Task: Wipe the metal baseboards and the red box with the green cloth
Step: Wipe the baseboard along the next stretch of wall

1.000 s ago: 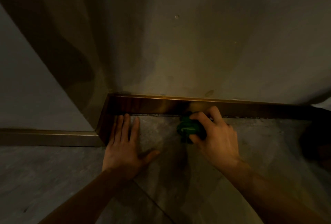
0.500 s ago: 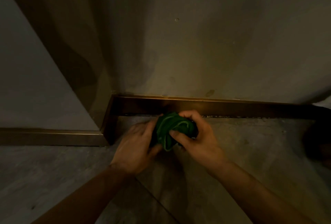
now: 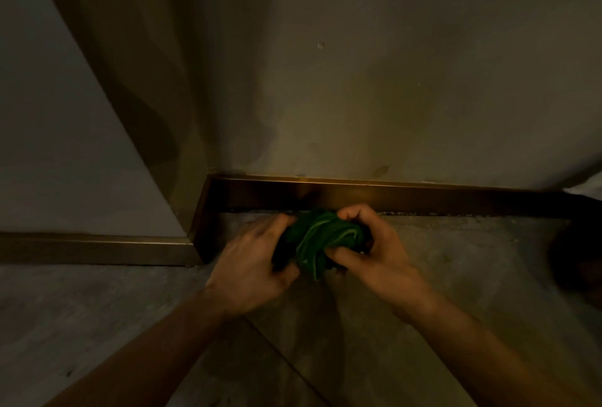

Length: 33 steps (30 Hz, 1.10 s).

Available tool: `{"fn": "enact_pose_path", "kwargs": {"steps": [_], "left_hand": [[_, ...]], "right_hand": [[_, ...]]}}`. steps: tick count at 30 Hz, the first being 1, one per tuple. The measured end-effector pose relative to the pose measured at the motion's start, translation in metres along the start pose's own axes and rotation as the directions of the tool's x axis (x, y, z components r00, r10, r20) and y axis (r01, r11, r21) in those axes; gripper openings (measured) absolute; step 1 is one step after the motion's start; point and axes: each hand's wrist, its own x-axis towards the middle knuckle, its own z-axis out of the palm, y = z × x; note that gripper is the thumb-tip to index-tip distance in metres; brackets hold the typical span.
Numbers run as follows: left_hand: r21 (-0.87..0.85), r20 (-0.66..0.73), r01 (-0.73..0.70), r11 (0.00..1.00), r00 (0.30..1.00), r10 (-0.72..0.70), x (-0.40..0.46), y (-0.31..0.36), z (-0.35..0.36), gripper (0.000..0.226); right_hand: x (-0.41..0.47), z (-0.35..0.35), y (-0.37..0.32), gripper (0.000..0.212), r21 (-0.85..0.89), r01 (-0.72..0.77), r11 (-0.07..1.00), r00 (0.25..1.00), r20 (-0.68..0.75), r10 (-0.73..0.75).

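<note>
The green cloth (image 3: 321, 240) is sitting bunched up in a ball between both hands, just above the floor (image 3: 456, 276) and just in front of the metal baseboard (image 3: 407, 200). The right hand (image 3: 374, 250) is curling its fingers (image 3: 350, 213) over the top and side of the cloth. The left hand (image 3: 250, 263) is pressing in from the other side, with its fingers (image 3: 280, 222) tucking under the folds. So both hands are holding the cloth tight, not wide open.

The cloth is not rubbing the baseboard right now. I think the person is squishing it into a better shape for more wiping. The long baseboard by the wall (image 3: 358, 97) is shining a little near the hands, but the light is too dim to tell which parts are clean. The other baseboard (image 3: 94, 248), round the corner to the left, is sitting well apart from the cloth. No red box is showing clearly, so that part looks like it is not done yet.

A second ago the left hand was lying flat on the floor and only the right hand was holding the cloth against the baseboard. Now the left hand is up off the floor and both hands are gripping the cloth, which is looking bigger and looser.
</note>
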Motion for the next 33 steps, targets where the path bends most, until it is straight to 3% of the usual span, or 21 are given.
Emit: {"fn": "enact_pose_path", "kwargs": {"steps": [5, 9, 11, 13, 15, 18, 21, 24, 28, 33], "left_hand": [[-0.026, 0.036, -0.031, 0.999, 0.999, 0.032, -0.001, 0.007, 0.004, 0.074], [0.038, 0.010, -0.003, 0.999, 1.000, 0.003, -0.002, 0.004, 0.002, 0.056], [0.089, -0.015, 0.028, 0.996, 1.000, -0.026, -0.001, 0.001, -0.001, 0.054], [0.124, -0.019, 0.043, 0.991, 0.999, -0.041, 0.000, 0.000, -0.006, 0.047], [0.143, -0.001, 0.038, 0.989, 0.999, -0.038, 0.001, 0.000, -0.010, 0.041], [0.206, 0.019, 0.022, 0.978, 0.999, -0.027, 0.002, 0.002, -0.014, 0.038], [0.322, 0.044, -0.022, 0.946, 0.999, 0.009, 0.004, 0.006, -0.017, 0.042], [0.401, 0.077, -0.048, 0.915, 0.997, 0.018, 0.006, 0.010, -0.019, 0.049], [0.445, 0.106, -0.055, 0.894, 0.994, 0.008, 0.008, 0.011, -0.018, 0.052], [0.471, 0.148, -0.045, 0.881, 0.989, -0.028, 0.006, 0.008, -0.013, 0.053]], "right_hand": [[-0.001, 0.004, -0.008, 0.024, 0.162, -0.038, 0.986, 0.999, 0.037, 0.032], [-0.001, 0.002, -0.008, 0.026, 0.253, -0.089, 0.963, 0.995, 0.073, 0.072], [0.001, -0.002, -0.005, 0.026, 0.141, -0.055, 0.989, 0.998, 0.052, 0.048], [0.004, -0.005, 0.000, 0.029, -0.101, 0.043, 0.994, 0.999, 0.019, -0.041], [0.007, -0.006, 0.005, 0.033, -0.318, 0.128, 0.939, 0.992, 0.044, -0.120], [0.008, -0.006, 0.012, 0.039, -0.449, 0.176, 0.876, 0.984, 0.067, -0.164], [0.007, -0.005, 0.016, 0.042, -0.605, 0.212, 0.768, 0.976, 0.086, -0.202], [0.005, -0.005, 0.020, 0.043, -0.777, 0.236, 0.584, 0.968, 0.132, -0.214], [0.003, -0.002, 0.026, 0.044, -0.884, 0.233, 0.406, 0.964, 0.156, -0.214], [0.007, 0.000, 0.037, 0.045, -0.900, 0.208, 0.384, 0.974, 0.154, -0.166]]}}
